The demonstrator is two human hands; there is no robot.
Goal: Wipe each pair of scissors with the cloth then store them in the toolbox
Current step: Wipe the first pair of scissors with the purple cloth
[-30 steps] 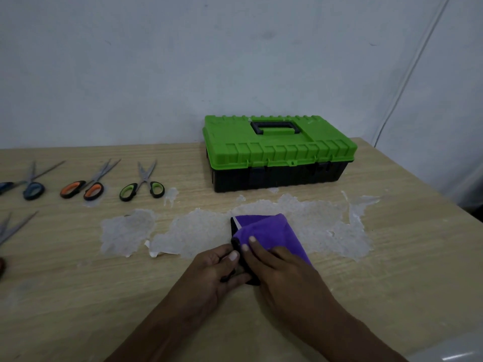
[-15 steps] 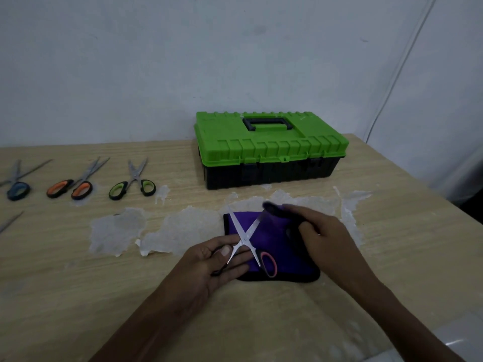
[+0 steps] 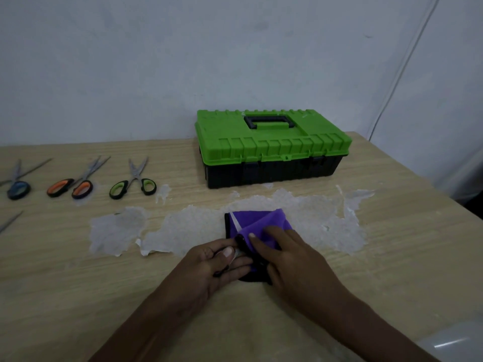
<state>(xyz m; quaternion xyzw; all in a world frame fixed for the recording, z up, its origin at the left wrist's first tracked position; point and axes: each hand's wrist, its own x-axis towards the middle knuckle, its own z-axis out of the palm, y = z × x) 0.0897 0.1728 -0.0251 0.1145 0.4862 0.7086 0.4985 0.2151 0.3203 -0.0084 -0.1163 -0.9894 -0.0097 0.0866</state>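
Left of the toolbox [image 3: 271,150], three waiting pairs lie in a row on the desk [image 3: 392,257]: blue-handled scissors [image 3: 17,185], orange-handled scissors [image 3: 73,185], green-handled scissors [image 3: 133,182], steel blades and rubbery loops. In front of the shut green-lidded, ribbed plastic box, the left hand [image 3: 217,259] pinches the handle of the pair being wiped. Half a second ago the soft purple cloth [image 3: 257,223] lay open; now the right hand [image 3: 285,252] presses it folded over the blades, so wiping goes on and storing waits.
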